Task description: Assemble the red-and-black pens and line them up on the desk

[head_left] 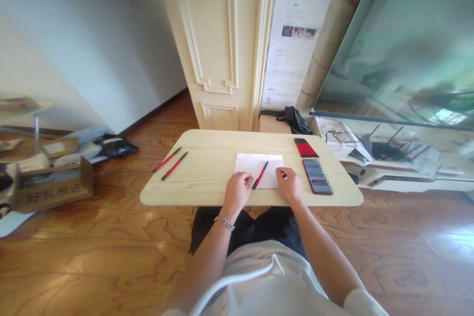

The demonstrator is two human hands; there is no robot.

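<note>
A sheet of white paper [244, 162] lies flat on the pale wooden table [207, 177], with a red and black pen [261, 176] slanting across it. My left hand [239, 188], a chain bracelet at its wrist, rests over the paper's lower left corner. Its fingers are curled in, and no object shows in them. Over the right edge of the sheet is my right hand [290, 183], loosely curled with thumb close to the fingers; nothing is visible in it. The pen lies between both hands, nearer the left one.
Two more red and black pens [175, 165] lie apart at the table's left. On the right, a row of several such pens [306, 148] sits above a phone [317, 177]. Beyond are a black bag [292, 118], a white cabinet [400, 180] and, left, a cardboard box [55, 190].
</note>
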